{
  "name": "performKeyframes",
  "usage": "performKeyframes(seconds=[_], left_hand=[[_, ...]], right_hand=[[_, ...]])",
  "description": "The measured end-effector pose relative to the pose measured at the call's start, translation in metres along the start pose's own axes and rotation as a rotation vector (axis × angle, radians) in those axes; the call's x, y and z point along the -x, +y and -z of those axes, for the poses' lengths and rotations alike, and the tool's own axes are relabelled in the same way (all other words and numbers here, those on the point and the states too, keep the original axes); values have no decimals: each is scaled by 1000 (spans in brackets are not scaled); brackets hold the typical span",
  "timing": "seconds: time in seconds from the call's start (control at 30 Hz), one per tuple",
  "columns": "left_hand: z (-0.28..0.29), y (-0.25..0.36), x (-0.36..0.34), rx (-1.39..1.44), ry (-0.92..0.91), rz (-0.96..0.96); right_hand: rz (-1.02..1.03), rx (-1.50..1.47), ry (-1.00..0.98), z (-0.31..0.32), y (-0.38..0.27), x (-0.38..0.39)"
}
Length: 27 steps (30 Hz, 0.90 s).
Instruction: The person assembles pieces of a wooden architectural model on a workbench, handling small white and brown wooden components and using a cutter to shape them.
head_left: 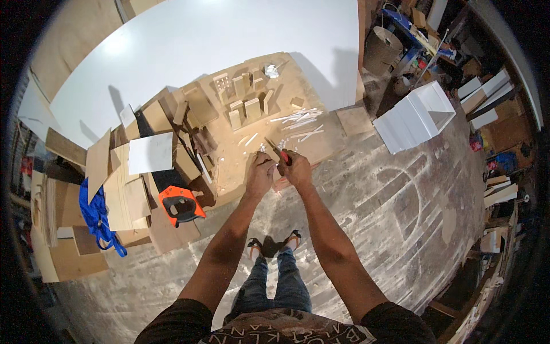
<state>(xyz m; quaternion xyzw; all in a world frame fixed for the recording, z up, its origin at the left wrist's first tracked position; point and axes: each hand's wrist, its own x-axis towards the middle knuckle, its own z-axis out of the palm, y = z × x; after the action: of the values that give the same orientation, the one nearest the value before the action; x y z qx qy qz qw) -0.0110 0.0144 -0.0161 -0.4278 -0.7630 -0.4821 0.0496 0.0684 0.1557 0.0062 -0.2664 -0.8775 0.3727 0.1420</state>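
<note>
My right hand point(298, 171) is closed round a red-handled tool point(285, 156) with a narrow dark end pointing away to the left; its exact kind is too small to tell. Beside it, my left hand point(260, 176) has its fingers pinched together, and whatever lies in them is hidden. Both hands are at the near edge of a brown board point(235, 166). Just beyond them lie small white scraps point(263, 147) and a pile of thin white strips point(302, 119). Several small wooden blocks point(252, 108) stand upright farther back on the board.
An orange-handled handsaw point(179, 205) lies at left among stacked wood offcuts point(123, 189), near a blue bag point(95, 215). A large white panel point(200, 40) spreads behind. A white box point(404, 123) rests on the dusty floor point(389, 212) at right.
</note>
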Motion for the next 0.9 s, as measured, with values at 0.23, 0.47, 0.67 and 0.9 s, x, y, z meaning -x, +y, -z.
performKeyframes(seconds=[0.23, 0.47, 0.67, 0.9], left_hand=[[2, 12, -3, -58, -60, -16], [9, 18, -5, -228, -94, -95], [5, 12, -14, -283, -133, -185], [4, 12, -20, -259, -142, -174]], right_hand=[[12, -264, -6, 16, 16, 5], [-207, -344, 159, 44, 34, 98], [-419, -452, 145, 27, 68, 211], [-536, -403, 144, 2, 80, 281]])
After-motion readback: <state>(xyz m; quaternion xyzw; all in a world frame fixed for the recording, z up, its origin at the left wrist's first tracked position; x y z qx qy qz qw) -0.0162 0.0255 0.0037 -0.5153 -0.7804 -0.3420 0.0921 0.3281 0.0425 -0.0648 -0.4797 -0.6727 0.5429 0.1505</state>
